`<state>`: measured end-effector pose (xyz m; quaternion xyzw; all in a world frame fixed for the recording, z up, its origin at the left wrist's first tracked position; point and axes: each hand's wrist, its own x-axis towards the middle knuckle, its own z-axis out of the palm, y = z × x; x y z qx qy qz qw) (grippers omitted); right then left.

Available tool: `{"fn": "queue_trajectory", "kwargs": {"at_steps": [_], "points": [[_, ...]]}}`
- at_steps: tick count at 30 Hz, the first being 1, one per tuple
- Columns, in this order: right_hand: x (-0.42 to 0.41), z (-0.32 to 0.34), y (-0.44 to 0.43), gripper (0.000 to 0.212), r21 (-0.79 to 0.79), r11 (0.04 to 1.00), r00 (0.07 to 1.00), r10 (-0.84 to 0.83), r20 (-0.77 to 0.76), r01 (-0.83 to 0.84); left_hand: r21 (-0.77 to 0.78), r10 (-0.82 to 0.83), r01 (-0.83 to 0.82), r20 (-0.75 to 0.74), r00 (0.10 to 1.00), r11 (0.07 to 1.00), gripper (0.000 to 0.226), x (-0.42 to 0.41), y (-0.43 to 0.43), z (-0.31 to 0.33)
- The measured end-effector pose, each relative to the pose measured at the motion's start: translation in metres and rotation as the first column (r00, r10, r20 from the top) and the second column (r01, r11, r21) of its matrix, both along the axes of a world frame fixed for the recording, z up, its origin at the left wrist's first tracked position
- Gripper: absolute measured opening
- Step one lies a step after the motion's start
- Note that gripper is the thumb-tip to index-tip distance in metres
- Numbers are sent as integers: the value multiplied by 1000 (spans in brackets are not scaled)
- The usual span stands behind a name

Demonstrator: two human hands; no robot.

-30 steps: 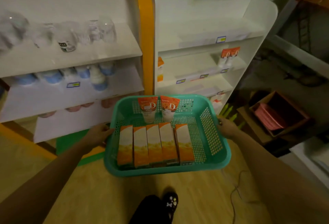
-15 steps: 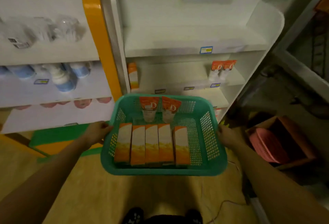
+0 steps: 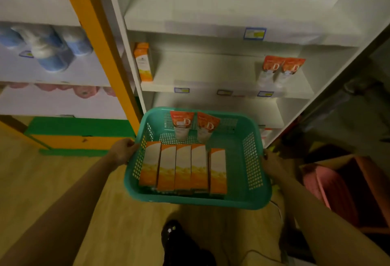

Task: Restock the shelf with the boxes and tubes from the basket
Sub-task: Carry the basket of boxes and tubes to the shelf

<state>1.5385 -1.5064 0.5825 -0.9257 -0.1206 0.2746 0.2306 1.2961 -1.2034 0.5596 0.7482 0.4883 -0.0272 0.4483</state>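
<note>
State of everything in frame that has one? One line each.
basket, held up, loaded
left hand, grips basket's left rim
right hand, grips basket's right rim
basket boxes, five, lying flat side by side
basket tubes, two, leaning on far wall, caps down
shelf box, upright, left end
shelf tubes, two, standing cap-down, right end

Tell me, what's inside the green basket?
Inside the basket are five orange-and-white boxes lying side by side, and two tubes leaning on its far wall. Whatever lies beneath the boxes is covered, so I cannot tell.
</note>
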Motion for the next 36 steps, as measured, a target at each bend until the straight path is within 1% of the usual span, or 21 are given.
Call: {"fn": "queue_trajectory", "kwargs": {"at_steps": [2,4,9,14,17,21,27,31,34,36], "points": [[11,-36,2,34,28,1000,1000,-6,-14,7,22,8,-7,-15,1000,1000,33,10,0,-29],[23,-77,5,33,54,998,1000,-11,-12,12,42,5,-4,-25,1000,999,29,20,1,-63],[48,-192,19,33,58,998,999,-7,49,4,87,15,-10,-48,999,996,27,39,12,-167],[62,-306,29,33,23,999,998,32,59,-33,40,24,-22,-52,998,999,29,51,23,-275],[69,-364,34,36,26,999,999,37,39,-38,36,25,-23,-63,998,999,35,58,30,-336],[79,-433,38,38,25,998,999,49,23,-49,27,38,-36,-65,997,999,36,67,33,-409],[96,-516,44,35,-20,1000,1000,-1,-12,1,48,20,-15,-115,993,999,29,84,39,-492],[109,-556,53,35,8,1000,999,-19,-43,19,38,-12,17,-144,990,999,31,96,49,-536],[116,-579,57,35,9,998,994,-65,-86,66,29,-37,43,-187,982,999,34,104,52,-565],[119,-593,59,35,12,996,992,-87,-86,89,18,-34,38,-218,975,999,34,110,51,-581]]}}
